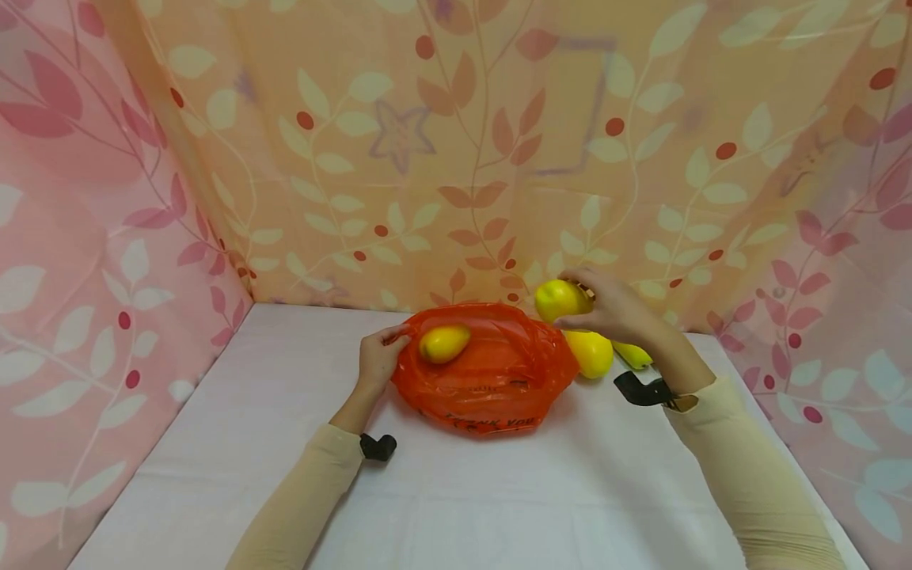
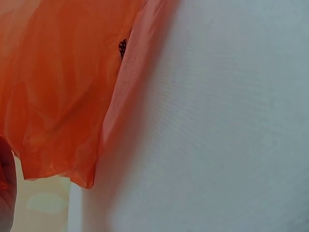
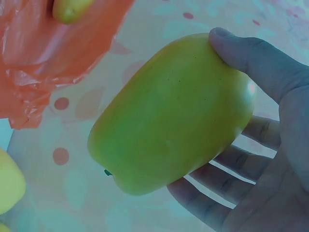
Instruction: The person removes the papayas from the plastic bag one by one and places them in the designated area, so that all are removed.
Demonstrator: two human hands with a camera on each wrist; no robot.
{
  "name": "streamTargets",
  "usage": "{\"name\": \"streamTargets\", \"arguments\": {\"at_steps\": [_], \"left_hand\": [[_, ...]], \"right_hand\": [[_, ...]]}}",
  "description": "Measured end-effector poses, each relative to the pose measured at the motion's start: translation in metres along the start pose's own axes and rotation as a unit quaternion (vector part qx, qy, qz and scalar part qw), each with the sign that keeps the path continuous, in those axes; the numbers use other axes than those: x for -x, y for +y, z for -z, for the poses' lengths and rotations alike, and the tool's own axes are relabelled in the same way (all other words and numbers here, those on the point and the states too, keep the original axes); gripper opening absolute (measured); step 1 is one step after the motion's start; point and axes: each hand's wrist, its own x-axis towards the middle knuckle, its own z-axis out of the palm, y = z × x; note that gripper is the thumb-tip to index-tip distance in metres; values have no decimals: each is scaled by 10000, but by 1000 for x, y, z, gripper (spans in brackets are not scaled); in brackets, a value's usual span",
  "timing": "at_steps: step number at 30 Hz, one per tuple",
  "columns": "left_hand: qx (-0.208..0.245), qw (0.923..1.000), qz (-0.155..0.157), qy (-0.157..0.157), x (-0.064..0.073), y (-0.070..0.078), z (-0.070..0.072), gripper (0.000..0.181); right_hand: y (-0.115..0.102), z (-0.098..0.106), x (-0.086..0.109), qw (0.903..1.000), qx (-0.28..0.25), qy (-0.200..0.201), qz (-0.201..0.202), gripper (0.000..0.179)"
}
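A red plastic bag (image 1: 492, 388) with dark printed lettering sits spread on the table. My left hand (image 1: 379, 360) pinches its left rim; the left wrist view catches only a sliver of that hand (image 2: 7, 188) beside the red plastic (image 2: 63, 106). A small yellow mango-shaped fruit (image 1: 444, 343) shows within the bag's mouth. Raised just beyond the bag's right side, my right hand (image 1: 606, 305) grips an oblong yellow-green fruit (image 3: 174, 116). In the right wrist view the thumb (image 3: 251, 53) lies over its top end, and the other fingers curl underneath.
Beside the bag's right edge rests a round yellow fruit (image 1: 591, 354), with a slimmer yellow-green fruit (image 1: 632, 355) farther right, partly behind the right forearm. Patterned cloth walls (image 1: 484, 158) enclose the white-covered table (image 1: 456, 507) at the back and both sides.
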Motion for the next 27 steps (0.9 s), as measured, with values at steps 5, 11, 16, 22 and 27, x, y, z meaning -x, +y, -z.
{"name": "streamTargets", "arguments": {"at_steps": [5, 11, 16, 22, 27], "left_hand": [[-38, 10000, -86, -3, 0, -1, 1, 23], [-44, 9999, -134, -22, 0, -2, 2, 23], [-60, 9999, -90, -13, 0, -1, 2, 24], [-52, 10000, -56, -32, -1, -3, 2, 24], [-43, 9999, -81, -49, -1, -3, 2, 24]], "right_hand": [[9, -1, 9, 9999, -41, 101, -60, 65], [20, -2, 15, 9996, -44, 231, -183, 66], [30, -1, 21, 9991, 34, 297, -316, 70], [43, 2, 31, 9981, 10, 353, -505, 71], [56, 2, 37, 9972, -17, 364, -655, 74]]}}
